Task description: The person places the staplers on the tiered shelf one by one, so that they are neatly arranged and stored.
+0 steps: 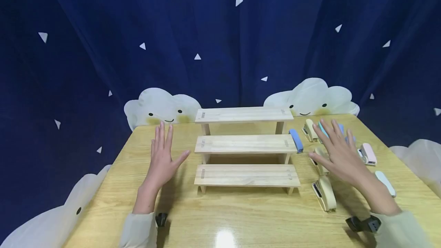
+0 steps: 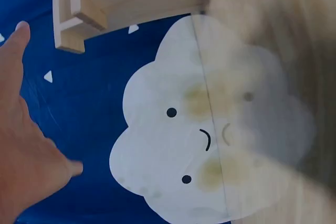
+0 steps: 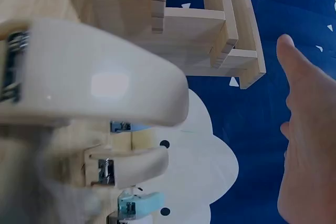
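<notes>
My left hand (image 1: 162, 165) hovers left of a three-step wooden rack (image 1: 244, 143), fingers spread and holding nothing. My right hand (image 1: 339, 156), also with spread fingers, is above a group of staplers on the right and hides part of them. A cream stapler (image 1: 324, 193) stands nearest the front, with another cream stapler (image 1: 320, 160) behind it, partly under the hand. Close to the rack's right side is a blue stapler (image 1: 296, 141). Farther back stands a cream stapler (image 1: 309, 130). In the right wrist view, a cream stapler (image 3: 105, 72) looms large, apart from the hand.
A pink stapler (image 1: 368, 154) and a white stapler (image 1: 385, 183) lie right of my right hand. A turquoise stapler (image 3: 140, 204) shows in the right wrist view. The wooden table (image 1: 165, 217) ends at a dark blue curtain (image 1: 220, 41) with clouds and triangles.
</notes>
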